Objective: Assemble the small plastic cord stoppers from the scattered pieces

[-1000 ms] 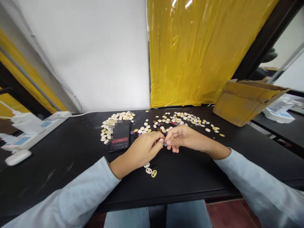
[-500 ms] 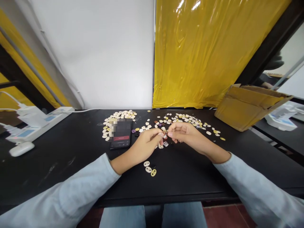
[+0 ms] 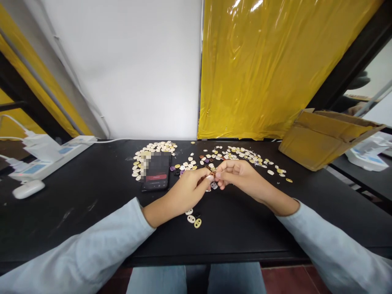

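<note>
My left hand is closed in a pinch, thumb against index finger, on a small brown two-hole button. Fingertip to fingertip with it, my right hand pinches at the same brown button from the other side. A thin reddish stick-like thing shows just above my right index finger; whether the hand holds it I cannot tell. Under and behind the hands lie loose oval two-hole buttons, white, brown and purple. Nearer me is a small group with a yellow button, white ones and a black one.
A phone lies left of the hands beside a heap of white buttons. More buttons spread at the back right. A cardboard box stands at right. A power strip and white earbud case are at left.
My hands have drawn slightly closer at the fingertips, and the brown button shows more plainly between them. My left hand now partly covers the near group of buttons.
</note>
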`<state>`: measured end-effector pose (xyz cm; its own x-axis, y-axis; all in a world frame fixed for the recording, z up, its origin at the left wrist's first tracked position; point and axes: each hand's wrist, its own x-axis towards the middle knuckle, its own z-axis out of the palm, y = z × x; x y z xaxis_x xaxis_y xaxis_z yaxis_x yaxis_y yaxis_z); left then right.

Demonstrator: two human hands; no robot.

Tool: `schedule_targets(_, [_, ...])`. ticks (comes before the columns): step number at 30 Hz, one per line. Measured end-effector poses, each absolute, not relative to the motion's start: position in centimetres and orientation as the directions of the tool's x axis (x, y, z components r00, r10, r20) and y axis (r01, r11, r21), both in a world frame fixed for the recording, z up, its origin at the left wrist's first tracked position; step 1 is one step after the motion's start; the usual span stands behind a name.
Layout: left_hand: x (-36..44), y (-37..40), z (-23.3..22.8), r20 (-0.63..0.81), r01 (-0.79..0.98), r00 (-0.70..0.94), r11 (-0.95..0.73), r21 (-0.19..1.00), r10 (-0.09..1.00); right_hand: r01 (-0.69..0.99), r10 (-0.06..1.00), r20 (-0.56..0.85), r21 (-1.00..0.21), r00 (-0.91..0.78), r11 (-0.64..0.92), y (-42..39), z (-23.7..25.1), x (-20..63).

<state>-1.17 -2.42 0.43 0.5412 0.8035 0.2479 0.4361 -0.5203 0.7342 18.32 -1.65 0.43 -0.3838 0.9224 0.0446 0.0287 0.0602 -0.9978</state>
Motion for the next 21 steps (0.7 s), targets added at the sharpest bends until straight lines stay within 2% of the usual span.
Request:
schedule_targets(7, [-1.3, -2.3, 0.3, 0.238, 0.471, 0.568, -0.548, 0.692, 0.788, 0.079, 0.908, 0.036, -0.994, -0.418, 0.076, -1.6, 0.2, 18.5])
schedule_targets(15, [-1.4, -2.3, 0.4, 0.233, 0.470, 0.603, -0.576, 0.669, 0.763, 0.030, 0.886, 0.019, -0.999, -0.464, 0.038, -1.6, 0.1, 18.8])
schedule_targets(21, [-1.5, -2.1, 0.7, 0.210, 0.442, 0.681, -0.623, 0.646, 0.701, 0.115, 0.839, 0.002, -0.990, -0.544, 0.077, -1.1, -0.1, 19.6])
